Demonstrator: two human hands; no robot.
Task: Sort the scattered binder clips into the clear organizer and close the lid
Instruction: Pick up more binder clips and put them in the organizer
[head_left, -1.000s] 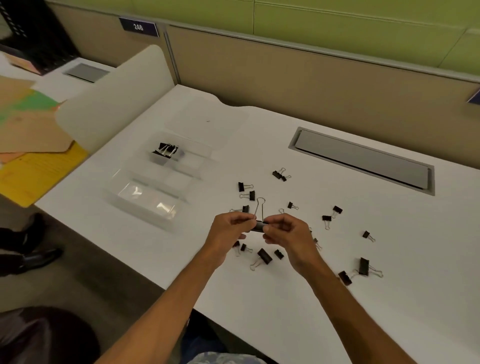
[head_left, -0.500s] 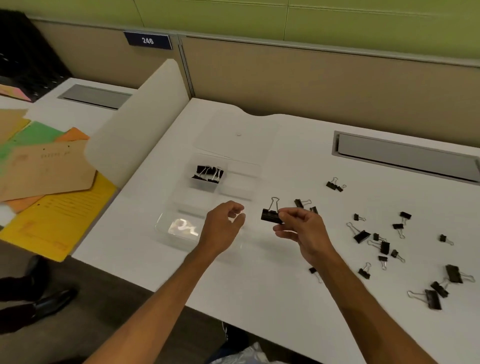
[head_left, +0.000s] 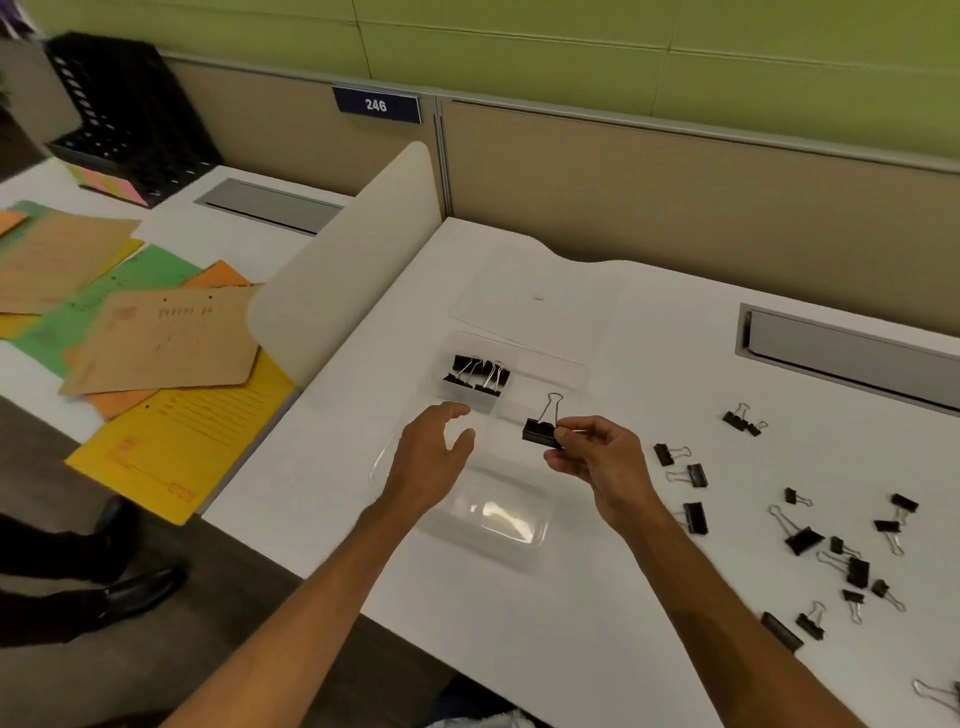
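Since 1 s ago the left hand (head_left: 431, 457) has been taken off the clip, and the held clip (head_left: 543, 434) has been carried left, away from the scatter and over the organizer (head_left: 540, 538). Vs. 0.5 s ago only a small advance toward the far compartments is seen.

Grip: the held clip, a large black one, is pinched at its right end between thumb & fingertips of the right hand (head_left: 597, 462), with one wire handle stood upright. The left hand's grip is spread and relaxed, and nothing is held. It is poised over the organizer's left-middle part; whether contact is made can't be told.

The organizer is set on the desk (head_left: 571, 623) toward its left side, near the edge. Its lid (head_left: 535, 296) lies flat on the far side, open; whether it is hinged can't be told. A few sorted clips (head_left: 475, 374) are packed into the far-left compartment. The other compartments look unfilled, though the clear plastic makes that hard to confirm.

To the right, well over a dozen loose clips (head_left: 800, 535) of mixed sizes are spread across the desk.

Progress, est.: early. One compartment has been started and one clip is in transit. Most of the sorting is left, and the lid is not yet closed.
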